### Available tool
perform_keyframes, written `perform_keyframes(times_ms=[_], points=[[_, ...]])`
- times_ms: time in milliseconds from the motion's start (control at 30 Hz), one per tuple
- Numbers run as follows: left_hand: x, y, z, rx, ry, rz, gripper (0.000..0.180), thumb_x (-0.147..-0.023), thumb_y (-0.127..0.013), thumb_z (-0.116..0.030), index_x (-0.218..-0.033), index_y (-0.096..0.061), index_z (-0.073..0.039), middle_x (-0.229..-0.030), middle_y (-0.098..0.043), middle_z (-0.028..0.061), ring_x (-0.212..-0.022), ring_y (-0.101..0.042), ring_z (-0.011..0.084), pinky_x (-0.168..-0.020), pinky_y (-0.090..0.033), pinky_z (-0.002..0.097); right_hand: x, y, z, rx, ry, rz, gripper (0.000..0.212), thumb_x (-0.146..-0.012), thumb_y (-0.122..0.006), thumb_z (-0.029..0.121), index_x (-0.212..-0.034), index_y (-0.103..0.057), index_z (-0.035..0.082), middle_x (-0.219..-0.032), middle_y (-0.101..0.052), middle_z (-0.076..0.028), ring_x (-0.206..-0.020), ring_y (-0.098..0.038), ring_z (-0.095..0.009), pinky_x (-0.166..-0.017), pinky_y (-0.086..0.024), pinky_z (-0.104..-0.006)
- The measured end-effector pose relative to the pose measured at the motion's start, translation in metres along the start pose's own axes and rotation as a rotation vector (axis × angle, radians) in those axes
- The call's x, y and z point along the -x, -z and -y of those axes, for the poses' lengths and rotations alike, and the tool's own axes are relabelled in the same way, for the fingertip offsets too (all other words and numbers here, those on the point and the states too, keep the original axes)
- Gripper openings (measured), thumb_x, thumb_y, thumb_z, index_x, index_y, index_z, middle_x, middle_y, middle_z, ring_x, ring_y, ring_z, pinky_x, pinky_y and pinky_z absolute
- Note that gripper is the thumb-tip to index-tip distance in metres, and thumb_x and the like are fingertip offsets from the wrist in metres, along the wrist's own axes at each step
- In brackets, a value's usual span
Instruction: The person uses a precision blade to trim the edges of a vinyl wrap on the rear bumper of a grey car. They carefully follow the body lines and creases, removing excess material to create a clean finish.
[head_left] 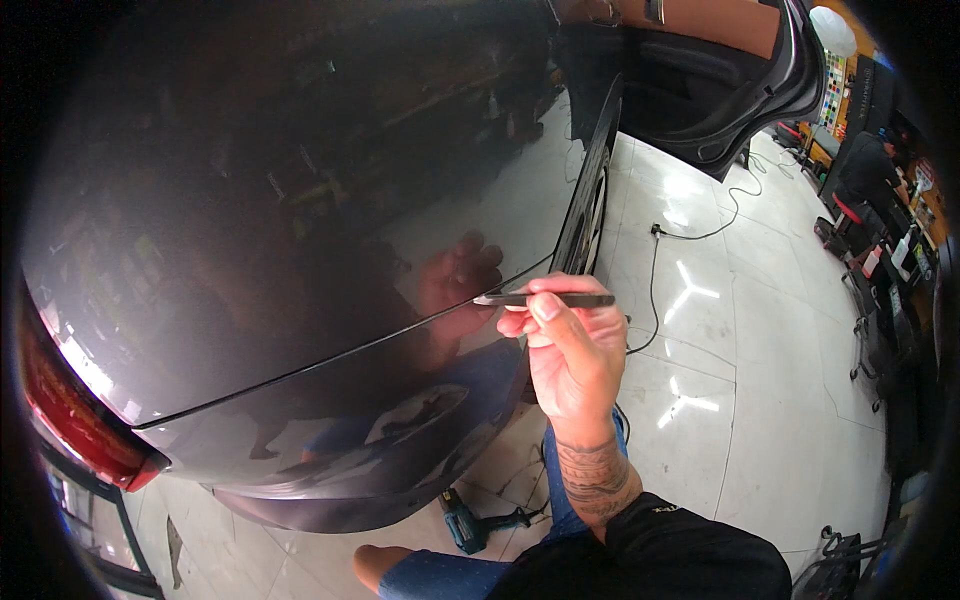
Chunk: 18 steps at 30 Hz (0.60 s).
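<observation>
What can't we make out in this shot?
All in the head view:
Tool middle: behind the right grip's thumb.
Tool tip on seam: too small to tell if touching.
Left grip: not in view.
Door top: cut off by upper edge.
Worker's hands, far right: too small to read.

Slim tool: middle partly covered by the right hand; whether the panel seam is touched by its tip cannot be told.
Tail light: cut off by the view's left rim.
Open door: cut off along its top.
Tabletop items: too small to be identified.
</observation>
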<state>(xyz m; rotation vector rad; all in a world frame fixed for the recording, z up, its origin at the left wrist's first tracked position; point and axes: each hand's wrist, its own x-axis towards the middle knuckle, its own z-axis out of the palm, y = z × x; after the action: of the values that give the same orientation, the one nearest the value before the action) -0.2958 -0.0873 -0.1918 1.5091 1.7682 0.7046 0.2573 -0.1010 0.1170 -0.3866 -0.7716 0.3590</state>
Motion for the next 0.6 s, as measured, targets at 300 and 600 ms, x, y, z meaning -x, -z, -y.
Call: perform_keyframes(times_ms=[300, 600], points=[[0.011, 0.000, 0.005, -0.073, -0.116, -0.033, 0.015, -0.066, -0.061, -0.007, -0.074, -0.064, 0.005, -0.058, -0.059, 0.0086, -0.049, -0.054, 0.0154, -0.047, -0.048, 0.0282, 0.007, 0.004, -0.012, 0.162, 0.213, 0.127, 0.019, -0.086, -0.058, -0.005, -0.105, -0.059, -0.005, -0.099, -0.062, -0.018, -0.089, -0.066, -0.027, -0.083, -0.055, -0.0378], [-0.002, 0.005, 0.074, -0.200, 0.091, 0.145, 0.027, -0.070, -0.073, -0.014, -0.095, -0.070, -0.004, -0.093, -0.069, 0.0150, -0.083, -0.065, 0.0243, -0.076, -0.051, 0.0341, 0.007, 0.001, -0.011, 0.167, 0.202, 0.135, 0.018, -0.086, -0.058, -0.006, -0.104, -0.059, -0.007, -0.097, -0.063, -0.018, -0.089, -0.066, -0.026, -0.083, -0.054, -0.0364]])
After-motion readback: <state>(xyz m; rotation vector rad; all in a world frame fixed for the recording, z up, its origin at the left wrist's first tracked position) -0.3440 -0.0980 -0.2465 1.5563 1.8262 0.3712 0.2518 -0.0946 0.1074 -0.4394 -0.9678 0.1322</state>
